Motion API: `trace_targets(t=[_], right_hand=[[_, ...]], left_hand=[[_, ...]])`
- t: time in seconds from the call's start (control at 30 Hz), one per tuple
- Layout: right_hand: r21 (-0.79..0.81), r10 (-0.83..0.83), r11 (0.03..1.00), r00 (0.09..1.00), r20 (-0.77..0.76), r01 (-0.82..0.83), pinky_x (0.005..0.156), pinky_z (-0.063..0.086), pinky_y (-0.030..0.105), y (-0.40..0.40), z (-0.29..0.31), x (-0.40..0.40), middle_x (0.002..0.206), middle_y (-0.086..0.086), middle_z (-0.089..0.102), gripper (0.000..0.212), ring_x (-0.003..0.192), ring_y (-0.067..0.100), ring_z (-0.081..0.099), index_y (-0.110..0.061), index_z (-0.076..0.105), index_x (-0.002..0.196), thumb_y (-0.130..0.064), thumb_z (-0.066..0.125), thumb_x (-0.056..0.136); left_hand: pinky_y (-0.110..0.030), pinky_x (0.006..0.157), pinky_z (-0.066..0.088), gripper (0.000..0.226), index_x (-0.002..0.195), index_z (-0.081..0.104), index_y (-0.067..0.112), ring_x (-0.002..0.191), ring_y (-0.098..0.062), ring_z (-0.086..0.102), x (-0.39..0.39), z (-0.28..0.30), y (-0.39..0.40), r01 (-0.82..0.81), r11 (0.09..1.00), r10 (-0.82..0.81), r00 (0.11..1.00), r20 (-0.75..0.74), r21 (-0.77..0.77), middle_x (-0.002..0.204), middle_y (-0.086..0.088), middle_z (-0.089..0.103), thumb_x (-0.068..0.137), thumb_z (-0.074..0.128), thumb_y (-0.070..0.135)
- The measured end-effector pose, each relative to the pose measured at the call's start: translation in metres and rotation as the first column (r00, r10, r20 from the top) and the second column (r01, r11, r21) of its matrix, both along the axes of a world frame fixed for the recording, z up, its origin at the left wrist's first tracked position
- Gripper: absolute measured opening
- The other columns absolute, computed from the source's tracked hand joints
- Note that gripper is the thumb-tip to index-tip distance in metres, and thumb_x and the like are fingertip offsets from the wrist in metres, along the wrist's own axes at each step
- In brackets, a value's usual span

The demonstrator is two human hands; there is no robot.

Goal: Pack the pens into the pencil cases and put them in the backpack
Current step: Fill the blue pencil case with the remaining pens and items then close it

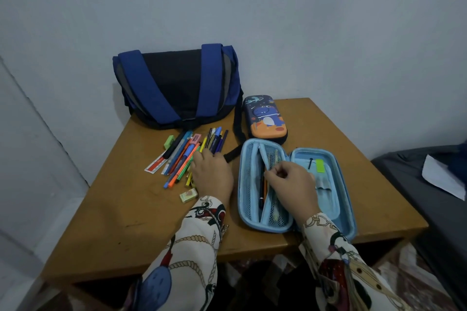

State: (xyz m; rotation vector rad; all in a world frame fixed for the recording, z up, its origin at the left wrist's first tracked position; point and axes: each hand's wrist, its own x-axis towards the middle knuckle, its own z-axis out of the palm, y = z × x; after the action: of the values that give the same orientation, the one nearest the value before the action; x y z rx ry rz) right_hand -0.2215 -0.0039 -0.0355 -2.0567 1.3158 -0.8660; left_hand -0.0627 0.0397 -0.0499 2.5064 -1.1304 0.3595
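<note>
Our left hand (211, 175) lies on the loose pens (187, 156) near the middle of the table (121, 222), fingers curled over them, though we cannot tell whether any pen is grasped. Our right hand (290, 182) pinches the mesh pocket inside the open pencil case (328, 209) at the front right edge. The shut dinosaur case (265, 116) sits behind it, beside the backpack (177, 88) at the back edge.

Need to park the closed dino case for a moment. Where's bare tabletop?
Bare table: the near-left stretch, bordered by the table's front edge, the small eraser and the left sleeve. Also the right strip between the open pencil case and the table's right edge. Crowded: from the pen pile back to the backpack, and around the dino case.
</note>
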Motion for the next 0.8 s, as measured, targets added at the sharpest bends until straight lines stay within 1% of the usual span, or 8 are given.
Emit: trace_targets(t=[0.1, 0.2, 0.3, 0.4, 0.53, 0.67, 0.73, 0.8], right_hand=[[0.028, -0.009, 1.0, 0.999, 0.047, 0.008, 0.088, 0.047, 0.046, 0.0018, 0.0007, -0.0005, 0.063, -0.006, 0.06, 0.023, 0.066, 0.011, 0.058, -0.019, 0.06, 0.064, -0.03, 0.065, 0.084], [0.045, -0.024, 0.999, 0.998, 0.063, 0.021, 0.088, 0.047, 0.049, 0.0038, 0.0028, -0.0005, 0.062, -0.005, 0.059, 0.023, 0.067, 0.012, 0.058, -0.018, 0.06, 0.064, -0.03, 0.064, 0.084], [0.046, -0.033, 0.998, 0.997, 0.074, 0.03, 0.088, 0.048, 0.05, 0.0053, 0.0038, -0.0017, 0.062, -0.005, 0.058, 0.022, 0.067, 0.013, 0.058, -0.018, 0.06, 0.065, -0.029, 0.064, 0.084], [0.056, -0.047, 0.998, 0.996, 0.078, 0.042, 0.087, 0.049, 0.049, 0.0057, 0.0046, -0.001, 0.062, -0.004, 0.059, 0.022, 0.066, 0.014, 0.058, -0.017, 0.061, 0.067, -0.031, 0.062, 0.084], [0.077, -0.072, 0.995, 0.994, 0.083, 0.065, 0.084, 0.051, 0.048, 0.0046, 0.0071, 0.0015, 0.059, -0.003, 0.054, 0.026, 0.063, 0.02, 0.057, -0.012, 0.057, 0.069, -0.032, 0.058, 0.084], [0.068, -0.073, 0.995, 0.997, 0.036, 0.071, 0.084, 0.047, 0.042, 0.0047, 0.0084, 0.0028, 0.057, -0.006, 0.051, 0.026, 0.061, 0.017, 0.053, -0.017, 0.053, 0.066, -0.032, 0.056, 0.086], [0.056, -0.071, 0.996, 0.997, 0.011, 0.07, 0.083, 0.046, 0.039, 0.0049, 0.0084, 0.0034, 0.057, -0.005, 0.051, 0.026, 0.061, 0.018, 0.054, -0.014, 0.054, 0.068, -0.032, 0.055, 0.086], [0.047, -0.069, 0.996, 0.998, -0.004, 0.069, 0.081, 0.046, 0.039, 0.0046, 0.0078, 0.0036, 0.058, -0.004, 0.052, 0.026, 0.063, 0.021, 0.056, -0.011, 0.057, 0.071, -0.032, 0.055, 0.086]], left_hand=[[-0.035, 0.089, 0.037, 0.026, 0.109, 0.065, 0.014, 0.107, -0.023, 0.045, -0.0008, -0.0016, 0.0009, 0.008, 1.0, -0.008, 1.0, 0.02, -0.009, 0.111, -0.005, 0.059, 0.098, 0.045, 0.026], [-0.035, 0.089, 0.037, 0.027, 0.115, 0.061, 0.013, 0.108, -0.023, 0.046, -0.0005, -0.0005, 0.0007, -0.014, 0.999, 0.014, 1.0, -0.012, -0.045, 0.112, -0.005, 0.06, 0.098, 0.045, 0.027], [-0.035, 0.089, 0.037, 0.026, 0.115, 0.061, 0.013, 0.108, -0.023, 0.046, 0.0004, -0.0007, -0.0004, -0.028, 0.999, 0.027, 0.999, -0.023, -0.026, 0.112, -0.005, 0.061, 0.099, 0.043, 0.025], [-0.036, 0.089, 0.036, 0.026, 0.113, 0.062, 0.015, 0.108, -0.024, 0.045, 0.0006, -0.0026, -0.0013, -0.013, 1.0, 0.012, 1.0, -0.009, -0.015, 0.111, -0.005, 0.06, 0.099, 0.042, 0.023], [-0.037, 0.091, 0.037, 0.024, 0.112, 0.061, 0.015, 0.109, -0.025, 0.048, 0.0021, -0.0057, -0.0033, -0.005, 1.0, 0.005, 1.0, 0.009, -0.018, 0.111, -0.005, 0.062, 0.098, 0.043, 0.024], [-0.038, 0.09, 0.036, 0.025, 0.104, 0.065, 0.013, 0.106, -0.025, 0.049, 0.0011, -0.0042, -0.0028, 0.017, 1.0, -0.017, 0.999, 0.029, -0.004, 0.105, -0.006, 0.063, 0.098, 0.043, 0.023], [-0.038, 0.087, 0.036, 0.027, 0.1, 0.067, 0.012, 0.1, -0.023, 0.049, 0.0005, -0.0005, -0.0005, 0.03, 0.994, -0.033, 0.999, -0.026, -0.108, 0.099, -0.005, 0.064, 0.097, 0.044, 0.025], [-0.038, 0.083, 0.038, 0.024, 0.095, 0.068, 0.014, 0.093, -0.02, 0.047, 0.0008, -0.0005, 0.0034, 0.047, 0.955, -0.096, 0.984, -0.152, -0.294, 0.091, -0.002, 0.065, 0.096, 0.047, 0.027]])
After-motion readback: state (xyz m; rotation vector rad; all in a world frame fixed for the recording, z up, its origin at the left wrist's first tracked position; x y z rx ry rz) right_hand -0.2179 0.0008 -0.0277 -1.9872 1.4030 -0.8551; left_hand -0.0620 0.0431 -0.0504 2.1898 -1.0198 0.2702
